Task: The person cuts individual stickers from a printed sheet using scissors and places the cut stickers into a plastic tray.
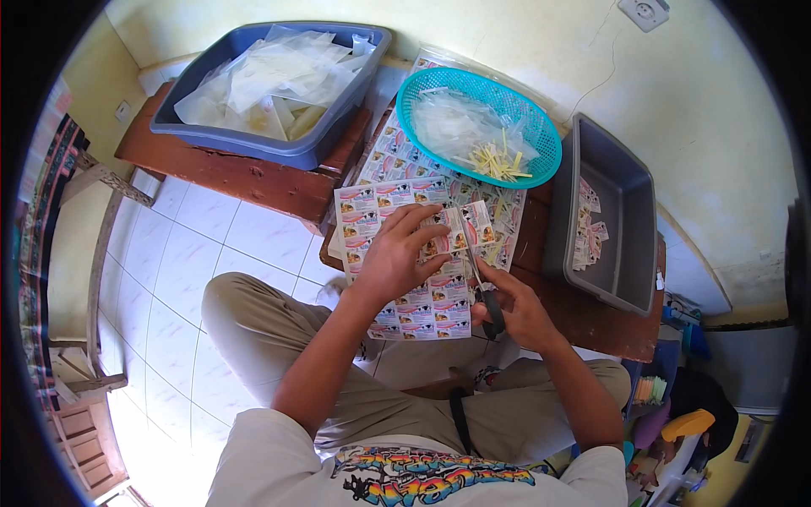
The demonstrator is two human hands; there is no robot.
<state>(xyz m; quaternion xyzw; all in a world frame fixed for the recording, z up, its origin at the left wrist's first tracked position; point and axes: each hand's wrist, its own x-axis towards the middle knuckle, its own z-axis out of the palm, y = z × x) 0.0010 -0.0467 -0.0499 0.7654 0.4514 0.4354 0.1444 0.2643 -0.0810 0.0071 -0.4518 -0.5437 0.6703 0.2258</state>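
Observation:
Scissors [488, 306] with black handles are in my right hand [519, 313], their blades pointing up across a small strip of printed labels [473, 226]. My left hand [401, 253] presses on the labels with its fingers spread, left of the blades. Beneath it lies a large sheet of printed labels [422, 314], its lower part reaching over the table edge towards my lap. More printed sheets [393, 152] cover the table behind.
A blue-grey tub [317, 152] of clear plastic bags stands at the back left. Behind the labels, a turquoise basket [553, 156] holds bags and yellowish strips. A grey bin [625, 211] with cut labels is at right. Another person [705, 414] is at the lower right.

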